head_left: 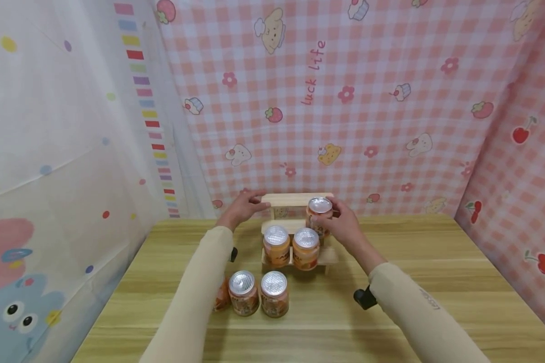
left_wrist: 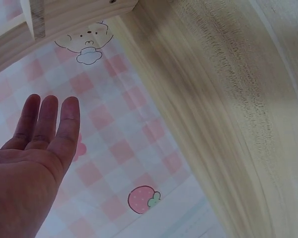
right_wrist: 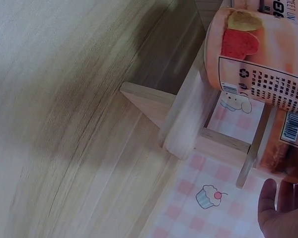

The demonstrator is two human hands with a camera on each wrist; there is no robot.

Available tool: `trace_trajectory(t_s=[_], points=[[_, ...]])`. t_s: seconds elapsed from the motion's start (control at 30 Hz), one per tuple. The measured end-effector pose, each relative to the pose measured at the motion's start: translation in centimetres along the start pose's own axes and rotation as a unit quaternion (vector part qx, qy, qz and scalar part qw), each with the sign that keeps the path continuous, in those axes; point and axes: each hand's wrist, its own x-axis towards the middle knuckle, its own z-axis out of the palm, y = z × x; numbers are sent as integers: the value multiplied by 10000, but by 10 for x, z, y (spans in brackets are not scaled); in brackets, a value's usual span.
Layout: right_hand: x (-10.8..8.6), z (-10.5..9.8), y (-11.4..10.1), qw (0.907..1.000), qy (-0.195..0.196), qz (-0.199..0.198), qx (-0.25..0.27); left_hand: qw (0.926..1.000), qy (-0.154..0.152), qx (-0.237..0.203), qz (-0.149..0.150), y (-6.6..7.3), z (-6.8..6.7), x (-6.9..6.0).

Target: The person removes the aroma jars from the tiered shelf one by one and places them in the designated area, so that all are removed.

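Cloth (head_left: 95,191) at far left, white, lightly creased, printed with coloured dots. Next, a cream sleeve (head_left: 194,287) across the smooth, wood-grained table (head_left: 399,322). Beyond the sleeve, squat cylindrical jars in a row on the table: an orange jar (head_left: 221,297) half covered, then a middle jar (head_left: 243,302) and an end jar (head_left: 274,304), both with shiny, textured metal lids. Farther back, left hand (head_left: 241,206) with three fingers loosely extended, thumb and forefinger touching the end of a stepped stand (head_left: 295,199) of pale, flat boards. Upright on its lowest board, side by side, a front-left jar (head_left: 277,253) and a front-right jar (head_left: 306,257). Just behind, at the middle board's right end, a raised jar (head_left: 320,214), rounded wall pinched by right hand (head_left: 345,224); impossible to tell whether resting on wood. Farthest right, pink checked fabric (head_left: 513,176) with cherries.
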Motion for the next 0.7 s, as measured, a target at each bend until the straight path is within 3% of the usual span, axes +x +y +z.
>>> trace_trajectory(t_s=[0.2,0.33,0.53,0.7], points=[[1,0,3,9998,17,-94,-173,9997,17,-227,-68,-1,2,0],[1,-2,3,9996,71,-97,-266,9999,36,-156,-13,-1,4,0],[1,-7,0,9995,202,-52,-230,9994,41,-321,-91,-1,6,-1],[0,-14,-6,9994,219,-240,-136,9990,129,-377,-179,2,5,-1]])
